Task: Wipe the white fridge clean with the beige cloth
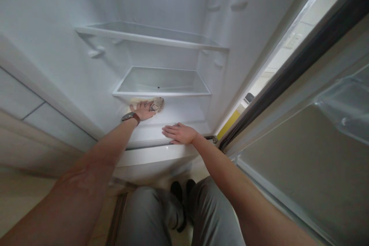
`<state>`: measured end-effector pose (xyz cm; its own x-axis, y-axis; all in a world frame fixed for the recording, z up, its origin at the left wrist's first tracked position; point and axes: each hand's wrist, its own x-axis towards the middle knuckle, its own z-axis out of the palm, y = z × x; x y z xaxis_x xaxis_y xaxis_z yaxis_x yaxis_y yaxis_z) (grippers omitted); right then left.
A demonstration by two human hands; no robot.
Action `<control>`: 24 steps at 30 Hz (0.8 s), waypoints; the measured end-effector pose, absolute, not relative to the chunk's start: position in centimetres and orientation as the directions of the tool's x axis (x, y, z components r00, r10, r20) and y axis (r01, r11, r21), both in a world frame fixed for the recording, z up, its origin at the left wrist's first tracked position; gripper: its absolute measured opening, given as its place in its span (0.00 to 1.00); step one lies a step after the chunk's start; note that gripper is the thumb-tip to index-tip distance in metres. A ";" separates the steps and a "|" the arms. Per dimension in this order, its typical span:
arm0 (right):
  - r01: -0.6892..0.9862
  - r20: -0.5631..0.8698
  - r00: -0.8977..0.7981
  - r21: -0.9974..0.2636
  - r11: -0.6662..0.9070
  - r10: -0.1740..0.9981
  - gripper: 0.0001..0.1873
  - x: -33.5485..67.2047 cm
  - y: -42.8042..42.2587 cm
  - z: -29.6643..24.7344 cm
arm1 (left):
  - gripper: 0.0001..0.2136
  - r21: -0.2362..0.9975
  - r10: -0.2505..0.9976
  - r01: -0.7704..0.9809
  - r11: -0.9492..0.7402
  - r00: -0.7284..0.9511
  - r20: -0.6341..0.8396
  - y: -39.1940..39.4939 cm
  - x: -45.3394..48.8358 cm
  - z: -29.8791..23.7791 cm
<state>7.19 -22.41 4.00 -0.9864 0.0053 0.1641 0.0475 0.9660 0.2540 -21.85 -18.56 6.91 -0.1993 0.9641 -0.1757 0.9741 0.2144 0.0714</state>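
Observation:
My left hand [143, 110], with a watch at its wrist, presses a crumpled beige cloth [157, 105] against the left side of the refrigerator's white floor [184, 111]. Part of the cloth is hidden beneath the palm. Lying on the front part of the same floor, my right hand [179, 133] is spread out and holds nothing. Just above the cloth runs the front edge of the lower glass shelf [161, 93].
A higher shelf [155, 39] spans the white interior. To the right, the refrigerator door [288, 153] stands ajar, with a clear plastic bin [346, 107] on its inside. Tiled wall [37, 103] lies at the left. My knees are below the front edge.

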 end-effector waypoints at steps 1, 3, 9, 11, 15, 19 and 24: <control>0.047 0.164 -0.986 0.250 0.967 0.005 0.33 7.2 -22.4 4.0 | 0.38 0.074 0.960 0.971 0.229 -0.213 -0.180 -18.6 -21.7 7.0; 0.046 0.167 -0.986 0.248 0.968 0.004 0.33 7.2 -22.3 3.9 | 0.38 0.071 0.958 0.968 0.241 -0.225 -0.180 -18.6 -21.6 7.2; 0.052 0.167 -0.986 0.241 0.969 0.011 0.33 7.2 -22.4 3.8 | 0.39 0.064 0.962 0.972 0.224 -0.210 -0.174 -19.4 -21.6 7.3; 0.047 0.168 -0.986 0.238 0.970 0.006 0.33 7.2 -22.4 3.9 | 0.41 0.062 0.961 0.975 0.214 -0.199 -0.193 -20.1 -21.6 7.3; 0.033 0.173 -0.985 0.238 0.971 -0.009 0.33 7.1 -22.3 4.1 | 0.43 0.066 0.957 0.977 0.203 -0.184 -0.226 -22.0 -20.9 7.7; 0.028 0.186 -0.982 0.267 0.963 -0.023 0.32 7.1 -22.3 3.9 | 0.44 0.076 0.950 0.975 0.208 -0.183 -0.253 -23.3 -19.8 8.3; 0.031 0.188 -0.982 0.307 0.951 -0.029 0.31 7.0 -22.4 3.6 | 0.45 0.050 0.952 0.979 0.197 -0.179 -0.248 -22.7 -18.3 8.1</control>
<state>6.97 -22.36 3.55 -0.9818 -0.0290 0.1878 0.0306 0.9511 0.3073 -18.32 -22.74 8.06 -0.1792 0.9519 -0.2484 0.9790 0.1974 0.0501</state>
